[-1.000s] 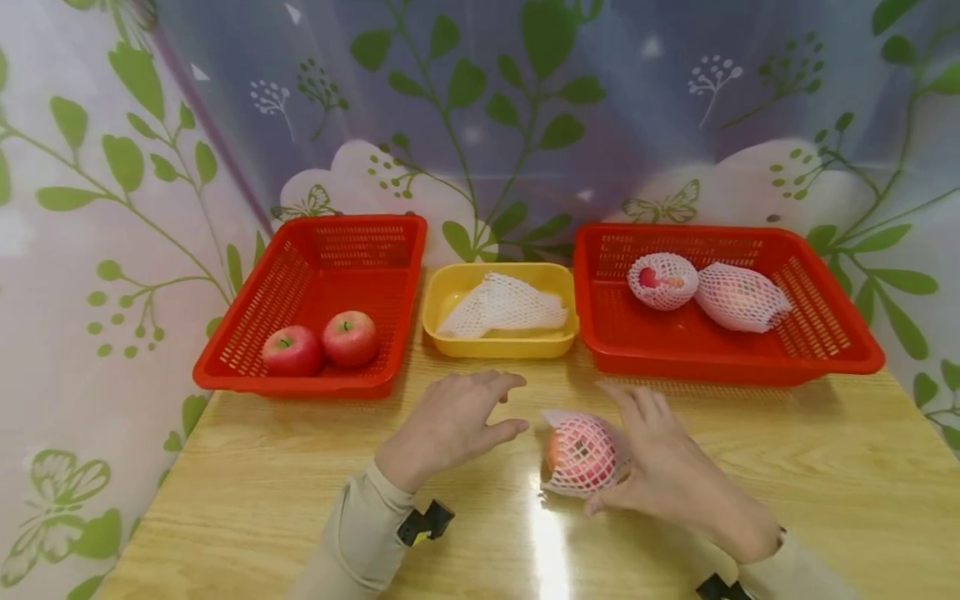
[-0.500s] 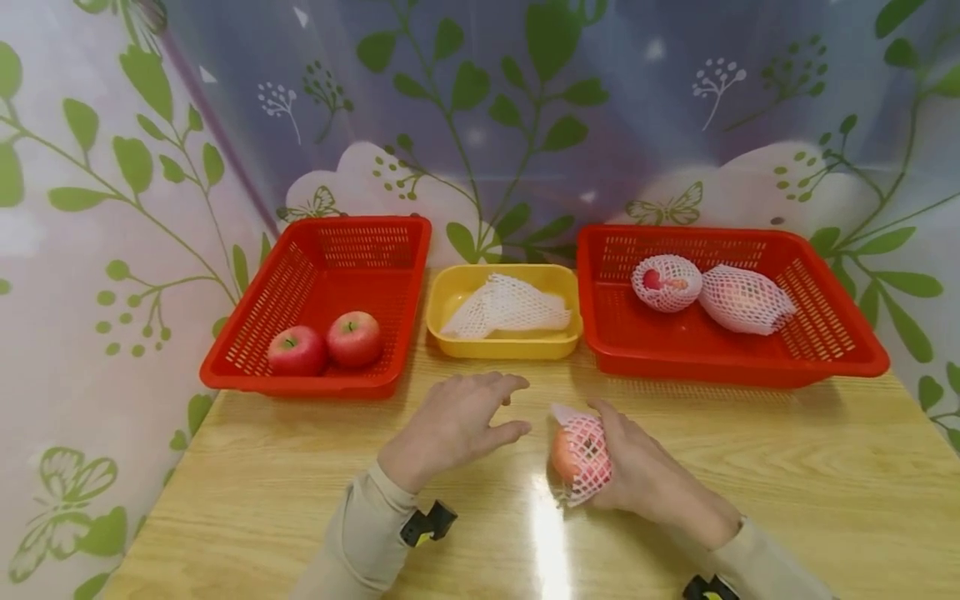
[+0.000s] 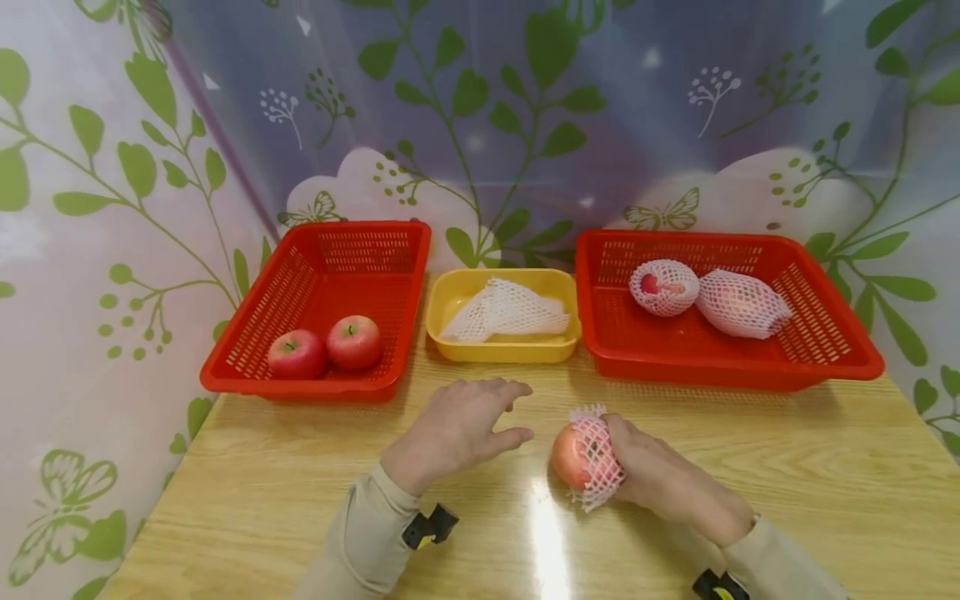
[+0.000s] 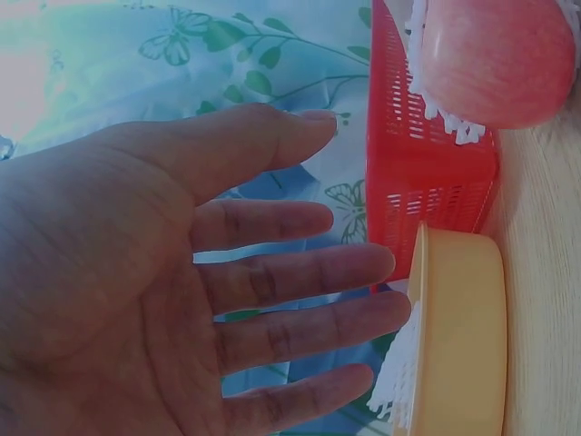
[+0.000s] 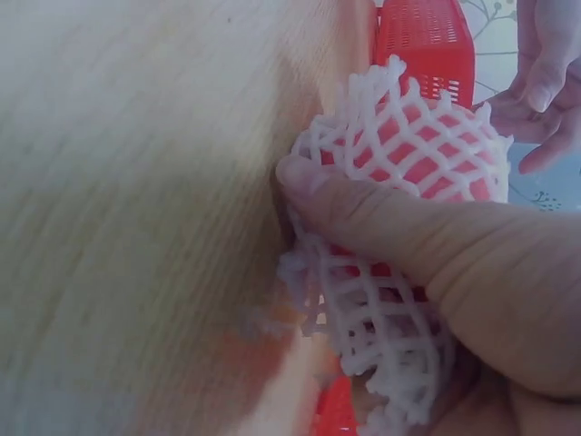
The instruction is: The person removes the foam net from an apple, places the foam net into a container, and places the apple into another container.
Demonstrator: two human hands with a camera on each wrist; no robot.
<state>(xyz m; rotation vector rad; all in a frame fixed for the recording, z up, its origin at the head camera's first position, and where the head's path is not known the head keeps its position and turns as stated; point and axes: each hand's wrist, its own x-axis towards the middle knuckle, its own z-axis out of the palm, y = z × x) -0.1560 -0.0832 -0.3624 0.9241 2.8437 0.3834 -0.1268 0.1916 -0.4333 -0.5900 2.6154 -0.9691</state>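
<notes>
An apple [image 3: 568, 457] sits at the middle of the table, half covered by a white foam net sleeve [image 3: 598, 463]. Its bare side faces left. My right hand [image 3: 667, 477] grips it from the right; in the right wrist view the thumb [image 5: 363, 213] presses on the mesh, and the other fingers are hidden. To the left, my left hand [image 3: 453, 432] hovers apart from the apple, holding nothing. The left wrist view shows its palm with fingers [image 4: 300, 272] stretched out.
A red basket [image 3: 315, 385] with two bare apples [image 3: 354, 342] stands at back left. A yellow tray [image 3: 504, 351] holding empty foam nets [image 3: 517, 310] is in the middle. Another red basket [image 3: 697, 377] at back right has two net-wrapped apples [image 3: 741, 302].
My right hand has closed in around the wrapped apple from the right. The net has slid rightward, baring more of the apple's left side. The left hand has stayed almost still.
</notes>
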